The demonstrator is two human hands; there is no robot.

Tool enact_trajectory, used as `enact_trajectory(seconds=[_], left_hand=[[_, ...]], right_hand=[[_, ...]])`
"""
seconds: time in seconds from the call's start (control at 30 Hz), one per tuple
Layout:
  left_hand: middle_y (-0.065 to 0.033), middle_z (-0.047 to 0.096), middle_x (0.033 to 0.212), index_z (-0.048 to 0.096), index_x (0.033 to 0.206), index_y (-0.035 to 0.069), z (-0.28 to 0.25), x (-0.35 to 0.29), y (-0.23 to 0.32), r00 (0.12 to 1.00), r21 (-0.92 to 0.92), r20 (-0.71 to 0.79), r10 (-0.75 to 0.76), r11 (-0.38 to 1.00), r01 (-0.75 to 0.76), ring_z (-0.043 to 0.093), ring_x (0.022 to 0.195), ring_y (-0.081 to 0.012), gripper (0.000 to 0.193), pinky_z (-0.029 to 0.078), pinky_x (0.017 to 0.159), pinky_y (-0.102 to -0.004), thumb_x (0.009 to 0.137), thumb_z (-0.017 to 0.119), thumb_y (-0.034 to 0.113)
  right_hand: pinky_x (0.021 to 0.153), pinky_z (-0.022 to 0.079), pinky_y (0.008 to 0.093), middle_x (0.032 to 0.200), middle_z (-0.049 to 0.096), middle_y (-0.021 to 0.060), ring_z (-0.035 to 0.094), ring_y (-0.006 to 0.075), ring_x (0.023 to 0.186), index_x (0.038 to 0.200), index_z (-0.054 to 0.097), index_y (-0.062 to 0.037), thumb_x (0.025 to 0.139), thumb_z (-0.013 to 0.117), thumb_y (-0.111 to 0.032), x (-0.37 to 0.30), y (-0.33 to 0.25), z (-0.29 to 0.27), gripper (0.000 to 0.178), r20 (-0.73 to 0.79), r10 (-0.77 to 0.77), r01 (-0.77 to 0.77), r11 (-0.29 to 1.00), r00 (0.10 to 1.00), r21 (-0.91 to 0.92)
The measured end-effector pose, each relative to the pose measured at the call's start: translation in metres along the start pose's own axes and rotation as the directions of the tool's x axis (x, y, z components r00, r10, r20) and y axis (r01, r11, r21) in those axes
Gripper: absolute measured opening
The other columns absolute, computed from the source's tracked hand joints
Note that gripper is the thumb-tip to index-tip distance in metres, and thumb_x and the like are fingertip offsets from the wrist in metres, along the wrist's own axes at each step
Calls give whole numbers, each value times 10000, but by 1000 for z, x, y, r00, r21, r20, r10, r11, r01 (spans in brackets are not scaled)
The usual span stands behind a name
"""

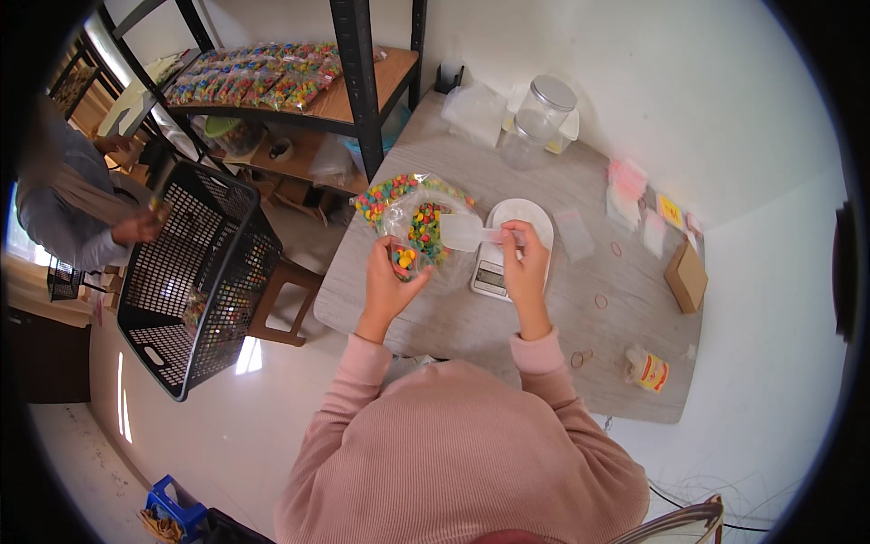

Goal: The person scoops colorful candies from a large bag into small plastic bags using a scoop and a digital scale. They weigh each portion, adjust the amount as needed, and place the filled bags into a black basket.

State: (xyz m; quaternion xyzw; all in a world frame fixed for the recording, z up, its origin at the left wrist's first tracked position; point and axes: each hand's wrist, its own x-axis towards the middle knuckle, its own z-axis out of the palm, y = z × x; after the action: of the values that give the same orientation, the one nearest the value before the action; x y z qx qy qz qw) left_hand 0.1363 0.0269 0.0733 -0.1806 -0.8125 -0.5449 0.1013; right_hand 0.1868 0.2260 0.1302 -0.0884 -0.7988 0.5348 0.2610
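Observation:
My left hand is closed around a small clear plastic bag with some colourful round pieces in it. In my right hand is the handle of a translucent white scoop, its blade reaching left over a large open clear bag of the same red, yellow and green pieces. The scoop's blade looks bare. Just behind my right hand stands a white kitchen scale; its round plate is partly covered by the hand and holds no visible load.
Clear jars stand at the table's back. Rubber bands, a cardboard box and a small yellow-labelled packet lie to the right. At left are a black crate, a shelf with filled bags, and another person.

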Motion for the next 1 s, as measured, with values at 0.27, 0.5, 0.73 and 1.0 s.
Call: enact_trajectory(seconds=[0.27, 0.5, 0.73, 1.0], left_hand=[[-140, 511, 876, 373, 1055, -41, -4, 0, 16, 1000, -165, -29, -11, 986, 6, 517, 737, -208, 661, 445, 636, -305, 582, 796, 144], [-154, 429, 1019, 327, 1114, -42, -1, -4, 18, 999, -106, -34, 10, 994, -13, 484, 864, -218, 769, 434, 734, -312, 555, 815, 162], [-162, 397, 1143, 292, 1195, -22, 0, -9, 32, 995, -352, 16, 103, 932, -91, 466, 1003, -234, 838, 412, 836, -335, 569, 817, 166], [-82, 575, 1055, 418, 1204, -17, -31, -9, 30, 819, -545, 569, -76, 711, 444, 549, 996, -145, 599, 448, 841, -294, 698, 726, 72]], right_hand=[[758, 481, 268, 1006, 581, 124, 593, 179, 872, 1052, 521, 21, 857, 532, -66, -45, 88, 63, 214, 89, 311, -321, 870, 946, 373], [857, 414, 367, 1084, 543, 144, 542, 255, 1005, 957, 607, -26, 751, 657, -117, -41, 21, 40, 231, 32, -233, 234, 950, 972, -208], [665, 506, 266, 1090, 546, 128, 599, 199, 855, 895, 605, -5, 757, 632, -43, -37, -34, 41, 146, 281, -242, 198, 964, 929, 176], [602, 500, 229, 1113, 574, 128, 608, 156, 825, 807, 582, -1, 781, 587, -18, -23, -40, 11, 31, 315, -179, 110, 968, 932, 226]])
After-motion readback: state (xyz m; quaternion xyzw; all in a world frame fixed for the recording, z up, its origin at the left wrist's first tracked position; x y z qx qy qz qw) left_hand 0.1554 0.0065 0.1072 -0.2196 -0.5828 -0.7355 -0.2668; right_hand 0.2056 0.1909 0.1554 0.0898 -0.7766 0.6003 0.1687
